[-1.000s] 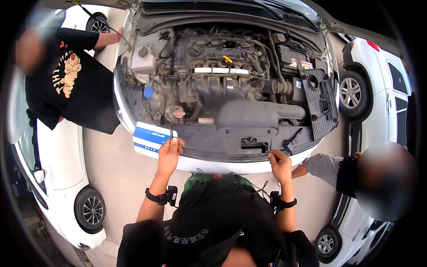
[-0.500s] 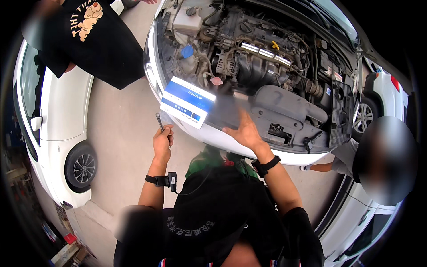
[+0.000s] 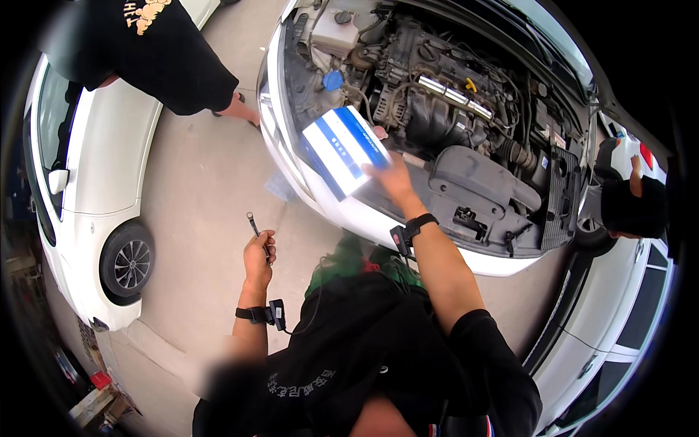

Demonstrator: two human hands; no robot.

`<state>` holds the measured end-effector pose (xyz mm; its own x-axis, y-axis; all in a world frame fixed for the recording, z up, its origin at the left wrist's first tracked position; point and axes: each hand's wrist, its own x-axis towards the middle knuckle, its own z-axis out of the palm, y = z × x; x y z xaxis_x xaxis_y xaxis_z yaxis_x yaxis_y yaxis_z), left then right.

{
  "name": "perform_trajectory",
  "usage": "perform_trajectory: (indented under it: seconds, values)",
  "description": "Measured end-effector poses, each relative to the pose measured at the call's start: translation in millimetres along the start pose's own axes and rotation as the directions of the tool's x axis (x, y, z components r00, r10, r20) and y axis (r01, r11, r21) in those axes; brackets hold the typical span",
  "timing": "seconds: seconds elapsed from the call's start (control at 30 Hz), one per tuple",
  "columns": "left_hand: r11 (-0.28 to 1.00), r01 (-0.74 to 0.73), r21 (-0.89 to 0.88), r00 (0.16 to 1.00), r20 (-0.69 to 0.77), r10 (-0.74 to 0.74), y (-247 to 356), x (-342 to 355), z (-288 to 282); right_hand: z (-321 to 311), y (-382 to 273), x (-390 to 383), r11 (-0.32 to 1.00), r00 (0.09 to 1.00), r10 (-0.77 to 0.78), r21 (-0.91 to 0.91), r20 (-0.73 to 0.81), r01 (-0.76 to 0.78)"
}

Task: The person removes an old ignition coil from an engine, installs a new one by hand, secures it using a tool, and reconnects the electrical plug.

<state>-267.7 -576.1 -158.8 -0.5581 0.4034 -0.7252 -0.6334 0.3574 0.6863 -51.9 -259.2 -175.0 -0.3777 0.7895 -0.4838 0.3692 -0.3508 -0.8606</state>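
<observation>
My left hand (image 3: 258, 256) is closed round a slim metal ring spanner (image 3: 252, 221), its ring end pointing up and away over the floor. In front of the engine bay, my right hand (image 3: 393, 180) grips the lower right corner of a blue and white cardboard box (image 3: 341, 149). That box is tilted above the front edge of the white car (image 3: 349, 211), and it hides part of the bumper and the bay behind it. Motion blurs the fingertips on the box, and the lower part of the spanner is inside my left fist.
The open bay shows an engine (image 3: 437, 109), a blue-capped reservoir (image 3: 332, 80) and a black air duct cover (image 3: 473, 175). A person in black (image 3: 167, 65) stands at the far left, another (image 3: 633, 207) at the right. White cars (image 3: 109, 167) flank both sides.
My right hand, open beside the box before, has taken hold of it. The box has turned and lifted. My left hand still holds the spanner. The person at the right has moved farther away.
</observation>
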Motion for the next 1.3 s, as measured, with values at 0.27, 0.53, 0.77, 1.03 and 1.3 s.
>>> perform_trajectory:
  seconds: [0.27,0.53,0.77,1.03,1.3]
  values:
    - [0.999,0.04,-0.004,0.991,0.127,-0.039,-12.5,13.3,20.8,-49.1,30.8,-56.4,0.983,0.983,-0.07,0.157,-0.168,0.097]
    - [0.973,0.005,0.231,0.935,0.343,-0.086,-5.9,14.6,85.7,-86.8,44.2,-170.1,0.891,0.88,-0.39,-0.35,-0.269,0.288]
    - [0.981,0.056,0.185,0.707,0.687,-0.17,-23.8,-30.5,141.7,-105.6,50.7,-320.8,0.715,0.683,-0.671,-0.495,-0.287,0.494]
    - [0.96,-0.047,0.276,0.458,0.86,-0.225,-49.2,-151.6,184.5,-111.9,89.7,-461.8,0.614,0.558,-0.761,-0.646,-0.331,0.454]
    - [0.856,-0.227,0.464,0.502,0.809,-0.306,-80.6,-199.0,198.6,-106.6,118.6,-519.9,0.58,0.407,-0.808,-0.7,-0.427,0.417]
